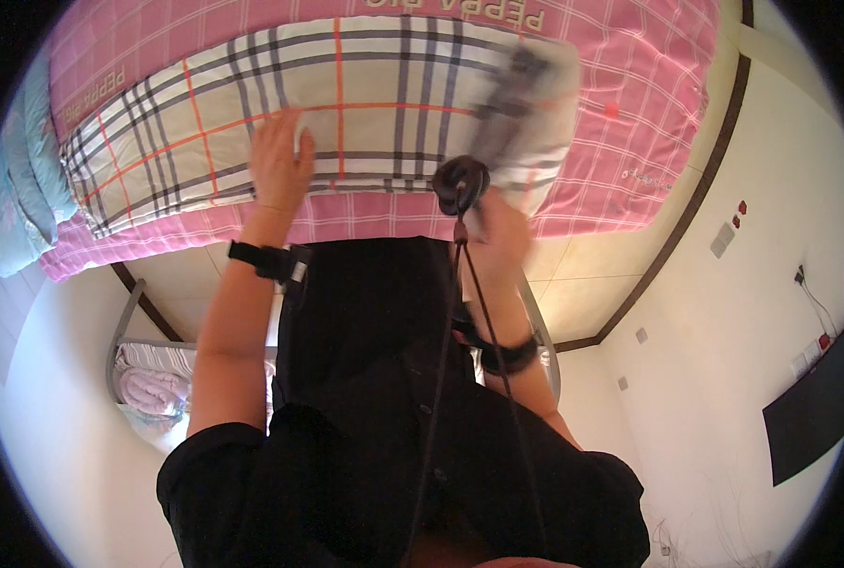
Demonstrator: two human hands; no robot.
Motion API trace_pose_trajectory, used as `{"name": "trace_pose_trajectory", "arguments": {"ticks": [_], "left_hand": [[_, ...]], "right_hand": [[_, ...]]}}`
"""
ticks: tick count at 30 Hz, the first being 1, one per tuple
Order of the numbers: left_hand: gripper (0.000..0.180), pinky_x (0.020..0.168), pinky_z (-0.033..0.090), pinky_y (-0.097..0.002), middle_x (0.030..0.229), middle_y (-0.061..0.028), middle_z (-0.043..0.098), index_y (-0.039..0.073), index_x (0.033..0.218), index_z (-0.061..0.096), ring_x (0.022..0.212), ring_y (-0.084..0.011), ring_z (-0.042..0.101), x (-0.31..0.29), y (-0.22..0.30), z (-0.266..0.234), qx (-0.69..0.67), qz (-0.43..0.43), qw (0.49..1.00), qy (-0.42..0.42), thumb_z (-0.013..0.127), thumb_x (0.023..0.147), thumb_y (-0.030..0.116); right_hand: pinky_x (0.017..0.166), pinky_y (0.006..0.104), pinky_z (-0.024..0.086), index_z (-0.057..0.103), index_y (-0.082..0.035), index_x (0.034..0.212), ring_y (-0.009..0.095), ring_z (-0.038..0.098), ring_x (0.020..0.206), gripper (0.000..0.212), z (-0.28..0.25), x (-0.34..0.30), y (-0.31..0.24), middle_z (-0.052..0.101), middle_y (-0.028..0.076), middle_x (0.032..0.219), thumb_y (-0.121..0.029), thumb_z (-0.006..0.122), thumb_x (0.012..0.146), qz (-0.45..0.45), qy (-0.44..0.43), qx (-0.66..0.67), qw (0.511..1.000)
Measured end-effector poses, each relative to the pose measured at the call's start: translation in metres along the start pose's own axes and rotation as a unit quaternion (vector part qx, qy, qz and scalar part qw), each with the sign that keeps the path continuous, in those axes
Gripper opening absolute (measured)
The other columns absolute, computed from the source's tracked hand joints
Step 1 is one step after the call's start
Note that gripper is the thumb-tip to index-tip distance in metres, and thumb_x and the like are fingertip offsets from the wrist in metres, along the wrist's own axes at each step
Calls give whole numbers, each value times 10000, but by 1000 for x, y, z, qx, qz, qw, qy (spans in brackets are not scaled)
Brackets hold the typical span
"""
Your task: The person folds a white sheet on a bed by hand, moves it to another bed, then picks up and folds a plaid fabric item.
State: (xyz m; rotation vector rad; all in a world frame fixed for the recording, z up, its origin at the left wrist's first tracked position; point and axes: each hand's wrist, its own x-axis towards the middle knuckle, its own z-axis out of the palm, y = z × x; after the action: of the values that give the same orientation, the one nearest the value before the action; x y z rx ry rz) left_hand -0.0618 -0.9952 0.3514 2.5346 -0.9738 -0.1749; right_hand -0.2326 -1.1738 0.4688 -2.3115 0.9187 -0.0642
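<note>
A long folded plaid cloth, cream with grey and orange stripes [375,133], perhaps a quilt or its cover, stretches across the pink bed sheet [630,142]. My left hand [282,161] rests flat on its near half, left of the middle, thumb held apart from the fingers. Smeared by motion, my right hand [505,227] is at the near edge of the cloth's right end, where the fabric is blurred too. Its fingers cannot be made out. A dark coiled loop on cords [461,185] hangs in front and partly covers that hand.
Light blue bedding [34,180] is heaped at the bed's left side. Behind me stands another bed with a pinkish rolled blanket [154,391]. A dark panel [810,407] and several sockets are on the right wall. Each wrist wears a black band [261,259].
</note>
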Motion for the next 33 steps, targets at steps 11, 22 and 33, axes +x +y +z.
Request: {"name": "trace_pose_trajectory", "arguments": {"ticks": [11,22,33], "left_hand": [[411,654,440,-344,732,-146,605,12,998,548,729,-277,581,-10,62,41,-374,-346,835,-205,451,830,374],[383,599,426,-372,738,-136,551,29,855,532,671,-316,545,-11,89,42,-313,-340,868,-184,610,698,369],[307,535,397,-299,680,-79,542,23,775,556,609,-196,494,89,64,32,-391,-273,879,0,595,737,325]], "right_hand": [[895,401,322,500,-41,1083,333,397,1070,375,61,-20,43,468,149,1099,-165,581,738,-2,6,-74,997],[990,421,176,304,-59,1264,381,169,1228,504,49,80,72,174,242,1323,-263,454,828,24,-9,-53,998],[996,443,141,173,-15,1302,402,87,1246,603,76,60,86,53,276,1341,-311,410,832,45,41,-4,998]]}}
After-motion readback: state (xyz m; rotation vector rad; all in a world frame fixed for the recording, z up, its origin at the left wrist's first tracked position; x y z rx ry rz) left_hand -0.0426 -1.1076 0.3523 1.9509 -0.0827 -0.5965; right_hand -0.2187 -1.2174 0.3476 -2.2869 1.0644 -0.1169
